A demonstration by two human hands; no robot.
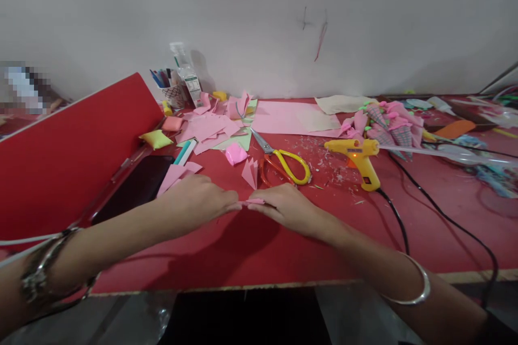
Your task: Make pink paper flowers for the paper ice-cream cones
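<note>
Near the middle of the desk's (283,267) front edge, the left hand (199,195) and the right hand (290,206) were pinched shut on a small pink paper (256,201), which might rip or bend crooked if they pulled too hard. The paper sat right between the fingertips, one end in each hand. Just past it, toward the back edge, lay a folded pink piece (251,173) and the scissors (273,152).

Pink paper (256,201), red surface (437,213).
Scissors (277,153), yellow- and orange-red-handled; yellow glue gun (363,160) toward 3 o'clock; grey-checked cones (401,135); white cup (174,96), dark lattice.
</note>
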